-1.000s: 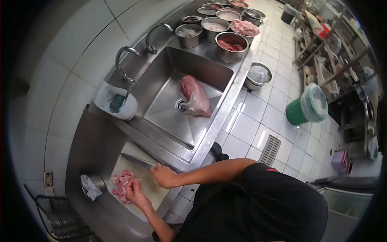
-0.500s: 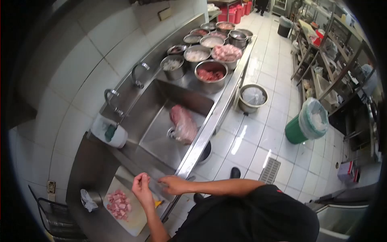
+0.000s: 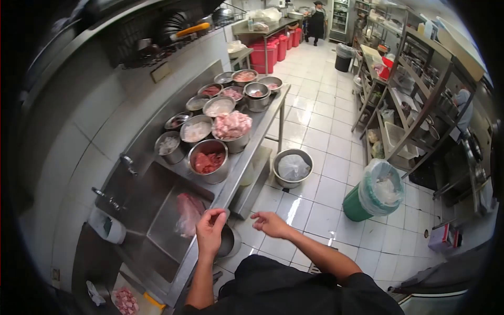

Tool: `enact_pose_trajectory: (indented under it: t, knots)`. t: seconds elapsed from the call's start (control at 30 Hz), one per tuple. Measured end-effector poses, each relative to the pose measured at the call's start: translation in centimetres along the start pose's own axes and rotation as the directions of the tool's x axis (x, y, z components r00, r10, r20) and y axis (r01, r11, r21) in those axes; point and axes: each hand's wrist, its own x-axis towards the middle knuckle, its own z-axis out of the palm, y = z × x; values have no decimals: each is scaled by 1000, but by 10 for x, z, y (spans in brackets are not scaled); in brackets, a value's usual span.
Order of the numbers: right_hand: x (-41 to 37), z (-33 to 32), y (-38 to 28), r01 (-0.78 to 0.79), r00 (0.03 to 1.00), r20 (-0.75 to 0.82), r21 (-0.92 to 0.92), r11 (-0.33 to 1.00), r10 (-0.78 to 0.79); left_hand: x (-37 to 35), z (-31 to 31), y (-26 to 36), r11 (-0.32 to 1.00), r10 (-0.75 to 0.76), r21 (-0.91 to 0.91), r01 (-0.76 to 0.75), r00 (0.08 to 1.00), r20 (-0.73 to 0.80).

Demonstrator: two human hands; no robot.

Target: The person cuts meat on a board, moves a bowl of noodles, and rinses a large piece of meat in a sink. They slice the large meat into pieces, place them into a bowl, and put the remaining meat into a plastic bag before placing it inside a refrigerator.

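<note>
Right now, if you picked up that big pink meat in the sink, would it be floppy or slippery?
Probably floppy: the meat lies slumped on the sink floor rather than holding a stiff shape. Likely slippery too, since its covering looks shiny like plastic wrap. It looks bulky, so it may be heavy.

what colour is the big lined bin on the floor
The bin is green with a pale liner, in the head view.

Your right hand (image 3: 270, 224) has open floor (image 3: 315, 207) below; bowls (image 3: 212, 177) crowd the counter (image 3: 239, 157) ahead, meat (image 3: 188, 212) blocks the sink (image 3: 160, 233).
</note>
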Motion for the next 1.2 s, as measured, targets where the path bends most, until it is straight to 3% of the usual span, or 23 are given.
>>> enact_pose_trajectory:
  t: [0.07, 0.13, 0.23, 0.37, 0.43, 0.5, 0.57, 0.63, 0.67, 0.7, 0.77, 0.87, 1.0, 1.13, 1.2]
  knots:
    - [15, -61, -14, -38, 999, 30, 98, 994, 35, 18, 34, 15, 1000, -3, -29, 5, 998, 68]
    - [43, -123, -14, -18, 1000, 14, 30, 999, 17, 42, 61, 13, 1000, 13, 5, -14, 994, 112]
    - [90, -214, 18, -112, 983, -155, -103, 988, 95, 83, 107, 3, 1000, 29, -13, -27, 991, 133]
    - [92, -309, 84, -255, 897, -429, -307, 917, 106, 167, 187, -5, 997, -79, 14, 78, 971, 227]
    - [60, -351, 106, -376, 828, -480, -94, 922, 288, 214, 247, 6, 997, -78, 12, 79, 943, 322]
    - [17, -381, 140, -343, 713, -577, 208, 916, 398, 261, 311, 9, 999, 18, 23, -33, 885, 466]
    - [-36, -402, 186, -271, 532, -669, 447, 852, 520, 298, 375, 32, 980, 126, 50, -193, 795, 593]
    - [-86, -416, 219, -233, 327, -633, 666, 709, 702, 325, 433, 45, 962, 181, 26, -273, 703, 688]
    - [-116, -426, 259, -208, 357, -572, 722, 660, 738, 339, 462, 47, 950, 211, 6, -313, 652, 728]
    - [-141, -430, 295, -183, 327, -554, 758, 626, 766, 351, 491, 45, 947, 209, 12, -321, 643, 737]
    - [-146, -453, 288, -309, 81, -391, 864, 397, 917, 371, 538, 35, 943, 188, 41, -329, 632, 752]
    - [-127, -521, 308, -355, 83, -386, 850, 389, 919, 399, 592, 7, 900, 194, 149, -409, 683, 704]
    - [-31, -658, 357, -336, 368, -484, 727, 599, 794, 434, 623, -1, 936, 63, 256, -243, 828, 557]
    - [141, -795, 292, -367, 664, -512, 411, 834, 545, 475, 629, -6, 946, -31, 315, -73, 950, 312]
    - [230, -843, 261, -316, 770, -476, 292, 903, 424, 496, 631, -14, 940, 9, 333, -78, 979, 204]
